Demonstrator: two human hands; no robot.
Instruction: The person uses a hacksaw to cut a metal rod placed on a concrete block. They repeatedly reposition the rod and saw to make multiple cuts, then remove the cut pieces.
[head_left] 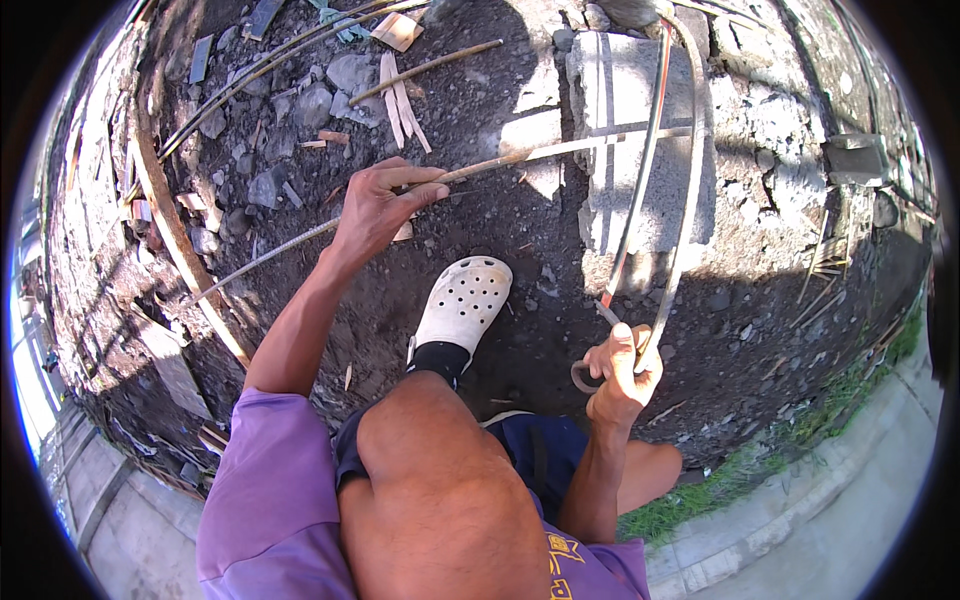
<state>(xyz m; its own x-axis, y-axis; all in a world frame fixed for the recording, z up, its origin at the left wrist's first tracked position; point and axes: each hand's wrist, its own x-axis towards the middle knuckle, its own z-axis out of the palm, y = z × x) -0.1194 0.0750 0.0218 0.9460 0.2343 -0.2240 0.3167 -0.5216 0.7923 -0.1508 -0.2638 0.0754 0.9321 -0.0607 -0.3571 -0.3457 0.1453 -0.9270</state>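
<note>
My left hand (385, 200) is closed on a long thin rod (270, 263), which runs diagonally from lower left to upper right and crosses a concrete slab (640, 180). My right hand (625, 365), low on the right, is closed around the lower ends of long bent rods (690, 170), one of them partly red (662, 75); a curved hook shows beside my fingers. These rods reach up over the slab to the top of the view. My foot, in a white perforated clog (460, 305), rests on the dark soil between my hands.
Rubble (300, 100), pale wood strips (398, 95) and more rods (250, 70) lie at upper left, with a wooden plank (160, 195) along the left. A grey block (855, 160) sits at right. A grass edge (740, 485) borders a concrete path (820, 500) at lower right.
</note>
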